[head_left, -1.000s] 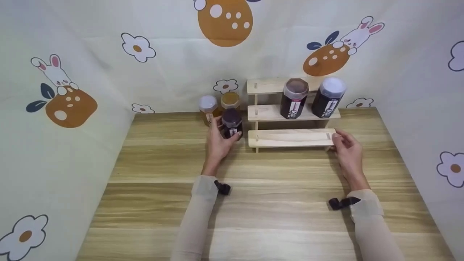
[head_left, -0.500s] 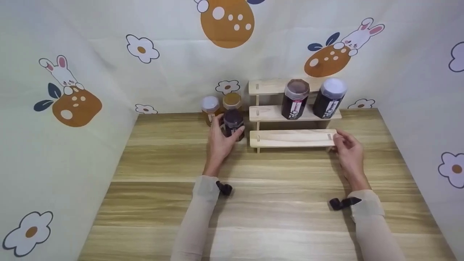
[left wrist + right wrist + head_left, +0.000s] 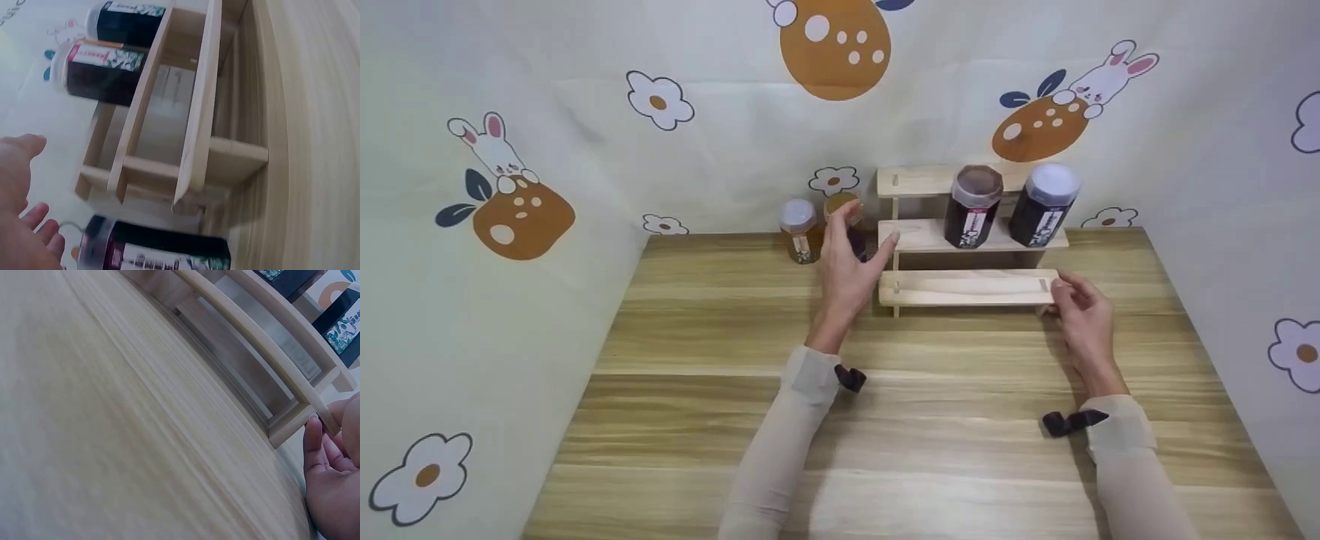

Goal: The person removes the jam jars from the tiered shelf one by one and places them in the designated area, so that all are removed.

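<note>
My left hand [image 3: 846, 279] is raised at the left end of the wooden tiered rack [image 3: 967, 289], thumb and fingers spread apart. Behind it in the head view, a dark jar is mostly hidden. The left wrist view shows this dark jar [image 3: 169, 247] with a printed label beside the rack, the fingertips [image 3: 53, 229] near its lid and the thumb well away. My right hand [image 3: 1086, 322] pinches the right end of the lowest shelf, also seen in the right wrist view. Two dark jars, one brown-lidded [image 3: 973, 210] and one white-lidded [image 3: 1042, 206], stand on the middle shelf.
Left of the rack stand a white-lidded amber jar [image 3: 800, 231] and a yellow-lidded jar [image 3: 840, 202], partly covered by the left hand. A printed cloth [image 3: 720, 150] rises behind the wooden tabletop [image 3: 697, 315] and along both sides.
My left hand has let go of the dark jar and moved right and slightly up, its fingers spreading. My right hand keeps its hold on the rack. The head view has shifted slightly.
</note>
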`<state>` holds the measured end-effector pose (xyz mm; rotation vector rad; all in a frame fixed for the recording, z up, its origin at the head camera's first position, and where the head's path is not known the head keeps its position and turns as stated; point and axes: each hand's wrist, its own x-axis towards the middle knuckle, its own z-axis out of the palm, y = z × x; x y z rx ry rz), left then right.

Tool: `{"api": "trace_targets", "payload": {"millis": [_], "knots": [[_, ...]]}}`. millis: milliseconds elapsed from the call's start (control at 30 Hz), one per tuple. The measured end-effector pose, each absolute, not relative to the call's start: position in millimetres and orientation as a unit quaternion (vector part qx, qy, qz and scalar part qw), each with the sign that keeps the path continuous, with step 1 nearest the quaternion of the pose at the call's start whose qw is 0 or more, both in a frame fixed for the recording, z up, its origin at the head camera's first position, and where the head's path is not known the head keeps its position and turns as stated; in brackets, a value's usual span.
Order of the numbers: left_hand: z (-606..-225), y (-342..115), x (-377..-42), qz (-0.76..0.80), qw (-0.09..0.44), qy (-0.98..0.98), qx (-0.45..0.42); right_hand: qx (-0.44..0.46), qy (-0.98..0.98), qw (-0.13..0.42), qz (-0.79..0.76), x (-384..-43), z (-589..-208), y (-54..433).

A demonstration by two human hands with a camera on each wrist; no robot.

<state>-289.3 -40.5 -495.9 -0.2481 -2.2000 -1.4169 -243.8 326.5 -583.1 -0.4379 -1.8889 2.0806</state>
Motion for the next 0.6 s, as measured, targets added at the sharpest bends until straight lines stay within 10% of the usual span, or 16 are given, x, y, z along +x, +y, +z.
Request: {"api": "trace_targets", "payload": {"millis": [600], "knots": [[-501.8, 30.4, -308.5, -0.554, 0.152, -0.797, -0.187, -0.159, -0.666, 0.134, 0.716, -242.2, -581.7, 327.2]]}}
